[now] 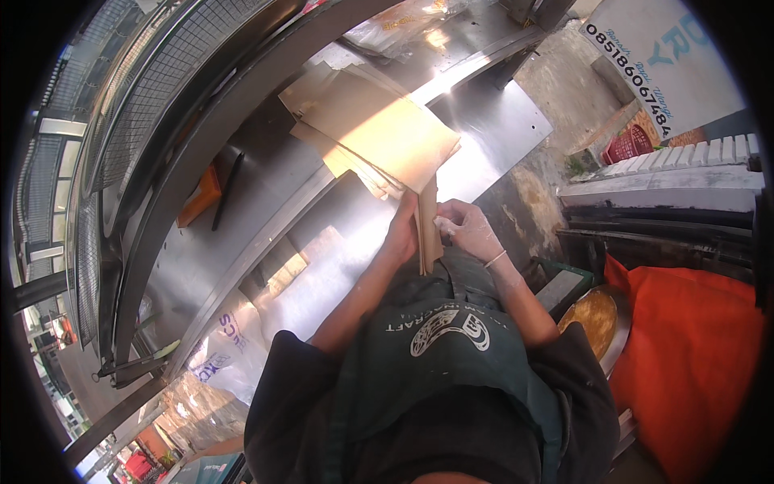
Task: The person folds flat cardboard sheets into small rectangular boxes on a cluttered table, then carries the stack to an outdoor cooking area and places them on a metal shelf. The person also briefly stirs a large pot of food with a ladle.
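A narrow piece of folded brown paper [430, 238], perhaps a paper bag, stands upright between my hands in front of the apron. My left hand [401, 230] is closed on its left side, the fingers partly hidden behind the paper. At its right edge, my right hand [472, 231] pinches with thumb and bent fingers; whitish powder covers those fingers. Just beyond my hands lies a stack of flat brown paper [379, 121], its near corner close to the folded piece. Sunlight brightens part of the stack.
A metal counter [266, 161] runs diagonally ahead, with an orange box [200, 196] and a dark stick [228, 191] on it. Curved metal framing [173, 105] rises at left. To the right are a round pan of yellowish-brown content [591, 323] and a large orange cloth [693, 355].
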A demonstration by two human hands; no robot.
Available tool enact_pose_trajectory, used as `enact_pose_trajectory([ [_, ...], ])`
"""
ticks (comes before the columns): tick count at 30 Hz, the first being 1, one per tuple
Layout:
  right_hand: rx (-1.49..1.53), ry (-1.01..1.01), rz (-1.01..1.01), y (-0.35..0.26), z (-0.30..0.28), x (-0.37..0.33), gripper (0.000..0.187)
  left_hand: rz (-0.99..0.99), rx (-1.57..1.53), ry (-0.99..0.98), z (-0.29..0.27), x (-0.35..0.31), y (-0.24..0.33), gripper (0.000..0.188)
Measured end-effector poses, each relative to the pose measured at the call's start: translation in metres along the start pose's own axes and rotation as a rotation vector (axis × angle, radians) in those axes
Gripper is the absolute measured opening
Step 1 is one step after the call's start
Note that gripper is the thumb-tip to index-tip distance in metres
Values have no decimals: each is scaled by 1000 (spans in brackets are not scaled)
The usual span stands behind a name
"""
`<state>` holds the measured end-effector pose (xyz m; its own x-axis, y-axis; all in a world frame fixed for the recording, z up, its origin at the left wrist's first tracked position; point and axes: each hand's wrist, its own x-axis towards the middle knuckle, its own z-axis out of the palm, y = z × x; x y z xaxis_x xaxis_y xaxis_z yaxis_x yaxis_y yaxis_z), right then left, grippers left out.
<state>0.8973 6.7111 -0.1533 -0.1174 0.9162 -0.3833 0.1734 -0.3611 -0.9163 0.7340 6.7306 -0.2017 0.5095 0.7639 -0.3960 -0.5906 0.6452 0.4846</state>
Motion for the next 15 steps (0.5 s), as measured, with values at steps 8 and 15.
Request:
enact_pose_trajectory([
  [8, -46, 165, -122, -6, 3, -6, 12, 1, 41, 1, -2, 7, -4, 72],
  [15, -190, 100, -135, -14, 4, -8, 16, 63, 57, 2, 9, 0, 2, 74],
])
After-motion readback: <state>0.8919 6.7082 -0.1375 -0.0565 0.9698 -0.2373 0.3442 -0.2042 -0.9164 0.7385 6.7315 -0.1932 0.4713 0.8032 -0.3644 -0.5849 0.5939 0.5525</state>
